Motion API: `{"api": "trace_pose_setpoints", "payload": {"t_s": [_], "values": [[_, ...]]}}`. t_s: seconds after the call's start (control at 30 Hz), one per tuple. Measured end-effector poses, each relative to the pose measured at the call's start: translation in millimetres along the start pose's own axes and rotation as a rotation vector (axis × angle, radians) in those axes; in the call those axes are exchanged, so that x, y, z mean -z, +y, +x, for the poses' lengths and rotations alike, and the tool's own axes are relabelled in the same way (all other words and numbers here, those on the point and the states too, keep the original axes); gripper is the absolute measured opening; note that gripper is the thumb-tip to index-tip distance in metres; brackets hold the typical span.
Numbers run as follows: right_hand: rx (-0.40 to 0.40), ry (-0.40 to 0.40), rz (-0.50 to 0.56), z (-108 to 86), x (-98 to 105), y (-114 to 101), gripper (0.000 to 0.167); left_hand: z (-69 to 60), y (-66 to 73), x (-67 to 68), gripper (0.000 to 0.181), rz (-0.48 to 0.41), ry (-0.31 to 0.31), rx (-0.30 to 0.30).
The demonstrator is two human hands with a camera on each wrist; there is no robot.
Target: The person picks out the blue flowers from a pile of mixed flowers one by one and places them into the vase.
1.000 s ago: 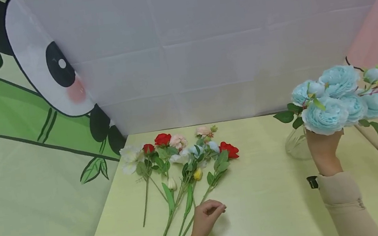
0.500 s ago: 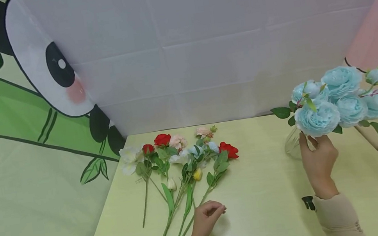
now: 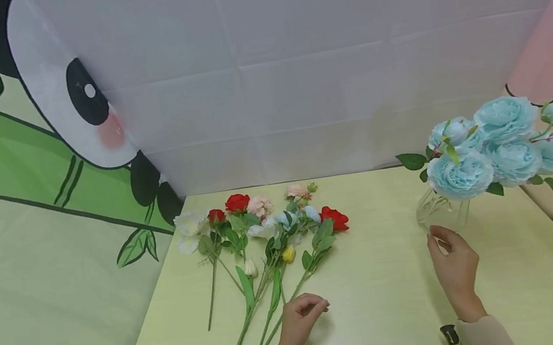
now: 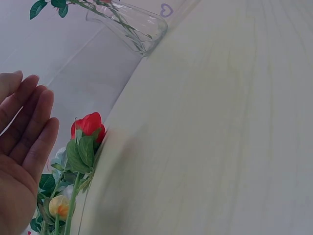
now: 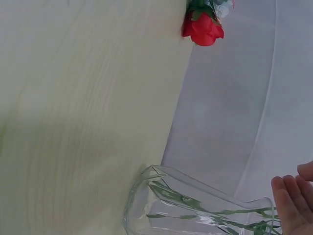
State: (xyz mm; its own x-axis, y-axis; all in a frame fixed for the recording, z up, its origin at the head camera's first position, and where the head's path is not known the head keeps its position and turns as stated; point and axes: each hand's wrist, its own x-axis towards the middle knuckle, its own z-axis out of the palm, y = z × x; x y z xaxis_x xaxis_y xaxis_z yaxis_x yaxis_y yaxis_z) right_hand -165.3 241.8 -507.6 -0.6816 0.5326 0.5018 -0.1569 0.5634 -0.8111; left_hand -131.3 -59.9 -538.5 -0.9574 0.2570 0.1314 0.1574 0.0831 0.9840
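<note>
A clear glass vase (image 3: 444, 210) stands at the right of the table, with light blue peonies (image 3: 463, 172) spreading above it. Green stems show through its wall in the right wrist view. My right hand (image 3: 456, 265) is just in front of the vase, fingers loosely bent, holding nothing; whether it touches the glass I cannot tell. Left of the middle, my left hand (image 3: 300, 325) hovers or rests near the stems of the loose flowers. Its fingers are relaxed, and nothing is held; in the left wrist view they look nearly straight.
Several loose artificial flowers lie on the left half of the pale table (image 3: 372, 276), among them a red rose (image 3: 334, 219), a yellow bud (image 3: 289, 254) and a white flower (image 3: 190, 232). A grey cloth wall (image 3: 296, 78) rises behind the table.
My right hand has come away from under the blue peonies, down and toward me. The blooms have shifted slightly. My left hand has stayed in place.
</note>
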Motion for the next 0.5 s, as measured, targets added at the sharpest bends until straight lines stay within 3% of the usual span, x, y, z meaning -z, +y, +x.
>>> {"api": "trace_pose_setpoints", "payload": {"t_s": [0.27, 0.5], "values": [[-0.010, -0.010, -0.029, -2.4, 4.6, 3.4, 0.015, -0.2, -0.5, 1.8, 0.017, -0.001, 0.002, -0.019], [-0.026, -0.028, -0.041, -8.2, 7.1, 6.7, 0.014, 1.9, -1.0, 3.3, 0.014, 0.015, 0.044, -0.065]]}}
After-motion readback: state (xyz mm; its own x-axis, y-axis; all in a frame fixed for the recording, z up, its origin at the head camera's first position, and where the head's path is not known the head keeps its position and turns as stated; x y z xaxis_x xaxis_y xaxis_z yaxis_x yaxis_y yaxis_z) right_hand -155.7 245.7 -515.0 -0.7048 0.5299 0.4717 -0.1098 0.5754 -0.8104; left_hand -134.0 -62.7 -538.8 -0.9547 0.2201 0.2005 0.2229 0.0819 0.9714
